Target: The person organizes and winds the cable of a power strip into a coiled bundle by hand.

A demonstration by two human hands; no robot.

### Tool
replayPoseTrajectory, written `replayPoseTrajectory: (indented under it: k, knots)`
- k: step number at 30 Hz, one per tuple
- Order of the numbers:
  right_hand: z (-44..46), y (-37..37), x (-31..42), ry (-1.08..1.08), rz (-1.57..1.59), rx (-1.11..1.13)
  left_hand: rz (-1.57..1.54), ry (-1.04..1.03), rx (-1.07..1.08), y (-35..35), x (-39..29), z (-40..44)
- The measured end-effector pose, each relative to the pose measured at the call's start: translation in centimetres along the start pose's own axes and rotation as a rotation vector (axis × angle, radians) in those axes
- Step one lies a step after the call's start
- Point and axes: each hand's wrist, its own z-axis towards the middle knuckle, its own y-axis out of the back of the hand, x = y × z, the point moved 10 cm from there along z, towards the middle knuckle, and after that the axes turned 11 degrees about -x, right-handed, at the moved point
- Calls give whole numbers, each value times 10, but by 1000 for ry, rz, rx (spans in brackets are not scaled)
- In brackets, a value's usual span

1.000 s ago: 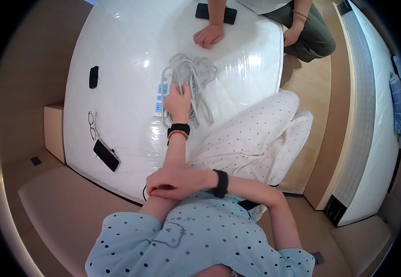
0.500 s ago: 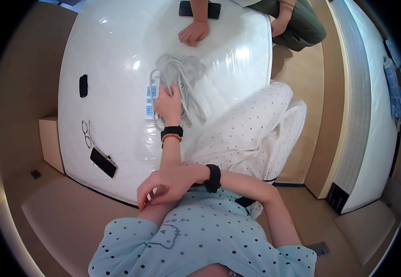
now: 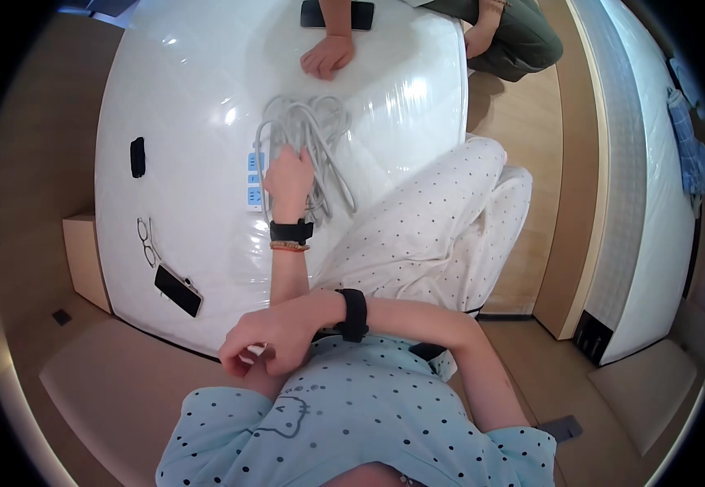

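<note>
A bundle of grey cable (image 3: 332,166) lies in loose loops on the plastic-wrapped mattress (image 3: 182,162). My left hand (image 3: 289,178) is closed on some of the loops, its fingertips partly hidden among them. Just left of that hand is a white power strip with blue sockets (image 3: 255,183), partly covered by cable. My right hand (image 3: 275,337) reaches across my body to my left arm near the elbow. Its fingers are bent and apart, with a small pale patch showing in the gap between them; I see nothing held.
A black phone (image 3: 178,290), glasses (image 3: 147,242) and a small black item (image 3: 137,157) lie to the left. At the top, another person's hand (image 3: 328,57) rests on the mattress near a second phone (image 3: 359,15). A second wrapped mattress (image 3: 641,203) stands at the right.
The view has shifted, so the mattress and its items appear farther left. My right hand has slid down and left along my left arm, and its fingers have spread. My left hand remains at the cable.
</note>
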Motion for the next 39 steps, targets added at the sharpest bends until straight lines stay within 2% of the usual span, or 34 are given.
replayPoseTrajectory:
  k: [3, 6, 8, 10, 12, 15, 16, 18, 19, 20, 22, 23, 25, 29, 31, 34, 37, 38, 39]
  knots:
    - [-7, 17, 1, 85, -101, -99, -112, -14, 81, -4, 4, 3]
    - [-32, 55, 13, -22, -131, -278, -322, -38, 200, -11, 12, 8]
    - [-51, 97, 38, 81, -246, -471, -462, -45, 278, -11, 9, 4]
    - [-81, 143, 51, 66, -315, -731, -605, -36, 332, 15, -13, -3]
    - [-118, 185, 54, -66, -452, -1057, -774, 42, 391, 43, -33, -7]
    - [-154, 213, 56, -111, -723, -1392, -923, 143, 518, 61, -49, -13]
    - [-151, 212, 47, -86, -627, -1355, -943, 100, 532, 63, -57, -14]
    - [-150, 210, 15, -292, -328, -1253, -981, 18, 564, 65, -72, -21]
    - [-150, 204, 2, -391, -181, -1195, -989, 22, 497, 70, -68, -18]
    - [-153, 203, 3, -424, -180, -1202, -998, 23, 431, 76, -62, -15]
    - [-177, 215, 13, -309, -276, -1370, -1006, 68, 293, 86, -41, -1]
    - [-189, 218, 20, -250, -322, -1452, -869, 12, 191, 91, -27, 6]
    - [-201, 216, 36, -100, -224, -1532, -593, -104, -12, 97, -9, 12]
    - [-216, 215, 51, 152, -106, -1585, -825, -215, 435, 35, -39, -38]
    - [-220, 217, 58, 250, -56, -1626, -786, -266, 581, 8, -60, -70]
    - [-234, 223, 50, 241, 28, -1652, -972, 86, 822, -23, -67, -98]
    - [-247, 225, 38, 216, 201, -1645, -838, 145, 697, -32, -54, -88]
    - [-249, 226, 33, 210, 274, -1633, -880, 163, 743, -34, -56, -88]
    - [-250, 227, 24, 293, 472, -1591, -920, 179, 789, -34, -57, -86]
